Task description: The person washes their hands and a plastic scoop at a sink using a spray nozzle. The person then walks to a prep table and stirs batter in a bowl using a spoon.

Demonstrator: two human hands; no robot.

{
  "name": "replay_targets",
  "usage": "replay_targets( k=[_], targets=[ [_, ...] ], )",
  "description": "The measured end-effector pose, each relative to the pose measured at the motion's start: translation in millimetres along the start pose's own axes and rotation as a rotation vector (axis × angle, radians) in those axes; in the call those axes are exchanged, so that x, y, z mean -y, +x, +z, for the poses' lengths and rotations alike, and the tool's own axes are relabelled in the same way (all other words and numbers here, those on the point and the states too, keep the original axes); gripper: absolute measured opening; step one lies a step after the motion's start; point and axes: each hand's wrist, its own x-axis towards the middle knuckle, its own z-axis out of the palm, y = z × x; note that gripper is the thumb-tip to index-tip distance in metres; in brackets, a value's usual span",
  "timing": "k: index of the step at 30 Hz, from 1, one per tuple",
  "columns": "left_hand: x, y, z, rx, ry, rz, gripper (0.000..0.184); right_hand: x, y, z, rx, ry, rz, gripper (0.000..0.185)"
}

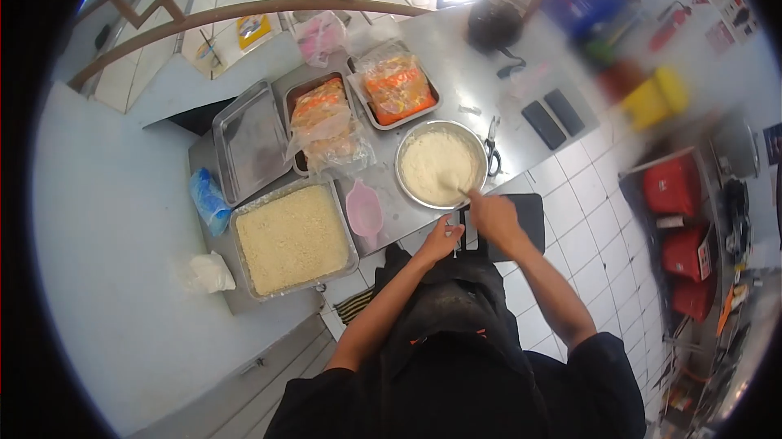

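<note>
A round metal bowl (pixel 401 180) holds a pale, creamy mixture (pixel 436 160). My right hand (pixel 493 219) is closed around the handle of a stirring utensil (pixel 456 186) that dips into the mixture at the near right side. Motion blur hides the utensil's exact kind. Just below the bowl's near rim is my left hand (pixel 442 239), its fingers loosely bent and apart, with nothing visible in them. Black-handled scissors (pixel 493 155) lie right of the bowl. To its left rests a pink plastic scoop (pixel 364 209).
A large tray (pixel 352 256) of pale crumbs stands at the table's left. Behind are an empty metal tray (pixel 254 142) and two trays of bagged orange food (pixel 322 117) (pixel 397 89). Two dark phone-like slabs (pixel 544 125) (pixel 564 111) lie rightward. A blue bag (pixel 210 201) sits at the left edge.
</note>
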Motion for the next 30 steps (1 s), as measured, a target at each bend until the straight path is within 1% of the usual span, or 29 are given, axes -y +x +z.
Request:
replay_targets(
  k=[2,4,5,6,9,12,13,15,18,20,21,23,24,26,27,28,30],
  targets=[
    [-5.7,2.7,2.9,0.090,-0.104,0.063,0.044,17.7,-7.1,3.2,0.086,0.018,-0.060,0.019],
    [-2.6,8.2,4.1,0.202,-0.192,0.079,0.041,20.4,10.0,35.8,-0.061,0.110,-0.107,0.021],
    [-7.5,7.0,4.5,0.235,-0.172,0.020,0.039,18.1,20.6,50.3,-0.135,0.149,-0.130,0.022],
    [-11.5,8.2,5.6,0.267,-0.158,-0.034,0.037,14.5,32.4,55.9,-0.145,0.124,-0.116,0.022],
    [-6.9,10.4,18.1,0.216,-0.140,-0.046,0.038,0.9,60.6,54.9,-0.161,0.036,-0.062,0.020],
    [-3.4,13.2,6.5,0.143,-0.285,-0.147,0.038,-14.3,57.2,38.0,-0.035,0.040,0.018,0.024],
    [-5.0,14.7,-0.8,0.068,-0.367,-0.136,0.036,-15.4,48.2,33.1,-0.040,0.013,-0.028,0.024],
    [-5.2,14.7,-18.6,-0.078,-0.524,-0.126,0.033,-8.0,34.5,26.0,0.006,0.031,-0.042,0.022],
    [-9.7,27.4,-41.0,-0.312,-0.634,0.054,0.026,2.6,32.7,21.8,0.022,0.097,-0.074,0.020],
    [-16.1,41.2,-53.2,-0.364,-0.557,0.090,0.022,-2.5,40.0,32.3,-0.002,0.122,-0.101,0.021],
    [-16.9,47.4,-58.4,-0.391,-0.520,0.110,0.020,0.0,38.2,27.7,0.023,0.120,-0.097,0.022],
    [-13.9,56.0,-64.7,-0.367,-0.435,0.074,0.018,5.2,29.6,13.6,0.079,0.107,-0.091,0.025],
    [-14.9,55.3,-64.8,-0.354,-0.393,0.050,0.017,5.5,31.4,16.4,0.067,0.098,-0.101,0.027],
    [-12.5,52.3,-59.9,-0.320,-0.449,0.047,0.015,11.3,34.7,33.8,0.050,0.095,-0.102,0.030],
    [-11.3,47.3,-56.5,-0.301,-0.473,0.037,0.014,15.3,42.6,40.8,0.037,0.061,-0.084,0.040],
    [-8.3,42.3,-52.4,-0.285,-0.495,0.030,0.013,12.1,53.4,52.7,-0.022,0.045,-0.095,0.040],
    [-13.8,44.5,-49.7,-0.267,-0.553,0.052,0.012,2.0,69.2,56.8,-0.040,0.043,-0.024,0.039]
  ],
)
